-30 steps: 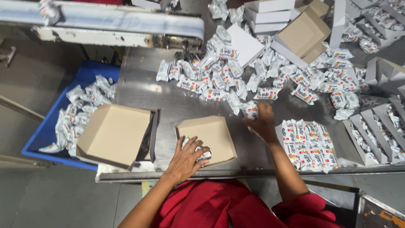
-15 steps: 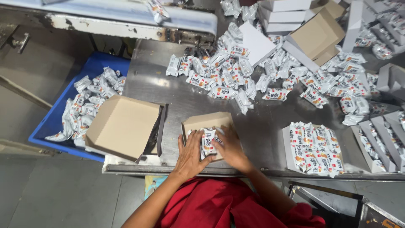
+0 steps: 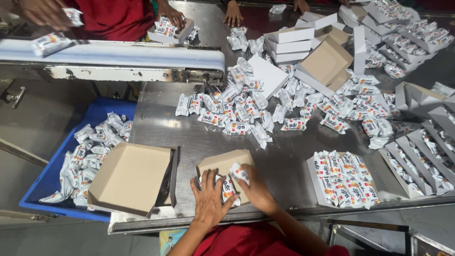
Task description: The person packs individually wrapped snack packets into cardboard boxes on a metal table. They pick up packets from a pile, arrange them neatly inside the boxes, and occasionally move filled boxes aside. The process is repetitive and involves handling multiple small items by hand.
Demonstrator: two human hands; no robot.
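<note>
Both hands work inside the small box [image 3: 222, 163] at the near tabletop edge: left hand [image 3: 208, 199] spread flat on packets, right hand [image 3: 256, 187] gripping a packet [image 3: 239, 173]. The box looks barely started; a full tray [image 3: 343, 179] sits right, loose packets [image 3: 237, 111] beyond.

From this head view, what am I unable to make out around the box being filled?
- Small cardboard box, head view: its inside and packet count are hidden by the left hand and right hand.
- Right hand's grip on the wrapped packet: fingers underneath are hidden.
- Blue bin: near side hidden by the open empty box.
- Workers opposite: cut off by the top edge.
</note>
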